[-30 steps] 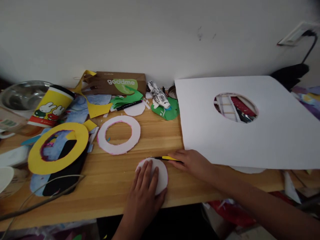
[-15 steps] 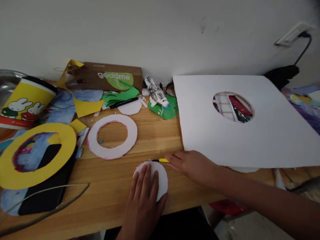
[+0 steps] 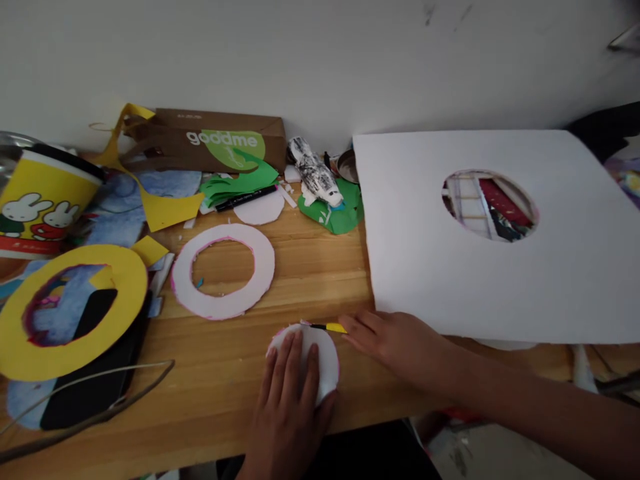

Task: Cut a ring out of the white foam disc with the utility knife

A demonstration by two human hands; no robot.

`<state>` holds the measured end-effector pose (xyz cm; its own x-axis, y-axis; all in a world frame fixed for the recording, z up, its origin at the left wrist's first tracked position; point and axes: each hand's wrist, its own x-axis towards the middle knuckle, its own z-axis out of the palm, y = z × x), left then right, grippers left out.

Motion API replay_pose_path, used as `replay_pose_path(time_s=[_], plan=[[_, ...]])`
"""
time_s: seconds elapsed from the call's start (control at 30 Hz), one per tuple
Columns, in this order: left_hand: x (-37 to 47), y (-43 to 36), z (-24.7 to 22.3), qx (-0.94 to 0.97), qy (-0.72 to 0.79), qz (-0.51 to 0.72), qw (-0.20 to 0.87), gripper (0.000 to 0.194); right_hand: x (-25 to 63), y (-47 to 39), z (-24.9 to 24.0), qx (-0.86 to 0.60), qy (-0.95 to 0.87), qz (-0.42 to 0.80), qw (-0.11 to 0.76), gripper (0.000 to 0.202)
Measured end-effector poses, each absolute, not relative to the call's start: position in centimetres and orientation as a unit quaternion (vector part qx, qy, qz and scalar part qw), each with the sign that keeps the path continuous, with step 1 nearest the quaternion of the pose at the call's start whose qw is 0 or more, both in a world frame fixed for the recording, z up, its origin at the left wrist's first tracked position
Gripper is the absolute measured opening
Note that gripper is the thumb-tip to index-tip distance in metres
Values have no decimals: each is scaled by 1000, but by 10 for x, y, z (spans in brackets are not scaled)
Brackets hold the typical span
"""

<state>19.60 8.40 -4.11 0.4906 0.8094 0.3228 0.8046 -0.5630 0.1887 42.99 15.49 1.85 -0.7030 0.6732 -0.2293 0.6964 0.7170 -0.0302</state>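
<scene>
The left hand (image 3: 290, 393) lies flat and open, fingers spread, pressing a white paper disc (image 3: 323, 357) onto the wooden table (image 3: 310, 273) near its front edge. Just right of the disc, the right hand (image 3: 395, 340) is closed around a yellow-and-black pen (image 3: 327, 327) — its tip touches the disc's far rim. Farther back and left sits a white paper ring (image 3: 223, 270) with a pink edge. To the right lies a large white sheet (image 3: 425, 267) with a round hole cut out.
</scene>
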Motion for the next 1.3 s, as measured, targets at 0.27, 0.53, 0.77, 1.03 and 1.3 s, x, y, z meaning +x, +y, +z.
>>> replay_pose_path(time_s=[0.27,0.53,0.77,1.03,1.3], plan=[[199,85,-38,855,476,205,12,44,434,144,12,372,924,-46,76,52],[199,85,-40,854,479,204,12,45,437,128,10,383,922,-27,55,52],[200,86,-39,859,474,194,6,46,429,113,7,439,897,-33,41,46],[198,85,-39,864,471,175,10,49,429,102,6,451,891,-30,46,52],[201,85,-38,857,480,186,16,46,422,91,11,476,879,-6,34,52]])
